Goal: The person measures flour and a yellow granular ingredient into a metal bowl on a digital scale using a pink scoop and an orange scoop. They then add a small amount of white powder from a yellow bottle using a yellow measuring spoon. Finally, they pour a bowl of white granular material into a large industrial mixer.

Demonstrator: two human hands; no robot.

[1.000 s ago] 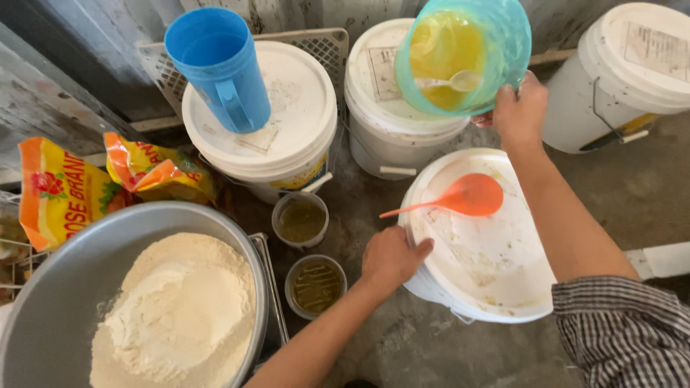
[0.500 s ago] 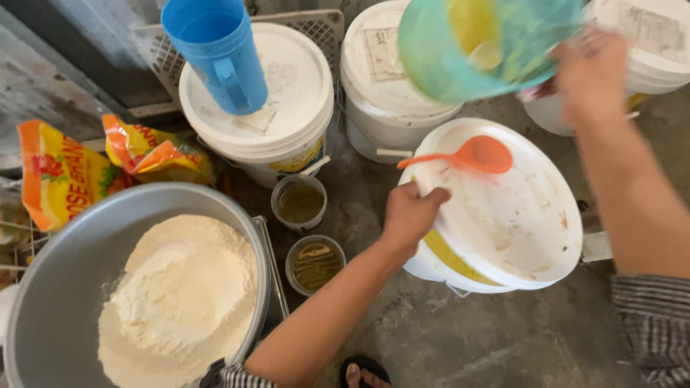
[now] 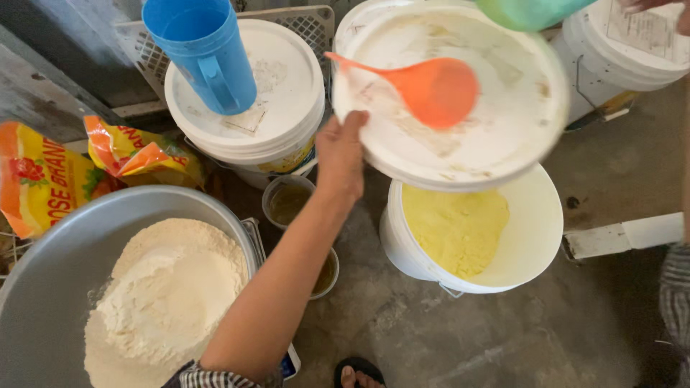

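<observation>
My left hand (image 3: pixel 342 154) grips the edge of a round white bucket lid (image 3: pixel 503 122) and holds it lifted and tilted above an open white bucket (image 3: pixel 535 241). An orange plastic spoon (image 3: pixel 428 86) lies on the lid. Yellow powder (image 3: pixel 453 226) fills the lower part of the open bucket. My right hand (image 3: pixel 658 11) shows only at the top right corner, next to a green plastic bowl (image 3: pixel 528 11) that is cut off by the frame's top edge; its grip cannot be made out.
A large metal basin (image 3: pixel 43 287) with a heap of white flour (image 3: pixel 169 294) stands at the lower left. A blue jug (image 3: pixel 205 50) rests on a closed white bucket (image 3: pixel 277 108). Orange-yellow flour bags (image 3: pixel 43 179), two small cups (image 3: pixel 287 201) and another white bucket (image 3: pixel 632 57) surround them on the concrete floor.
My left hand has lifted the lid with the orange spoon off the bucket, up and toward the back, uncovering the yellow powder. The green bowl and my right hand have moved up out of view.
</observation>
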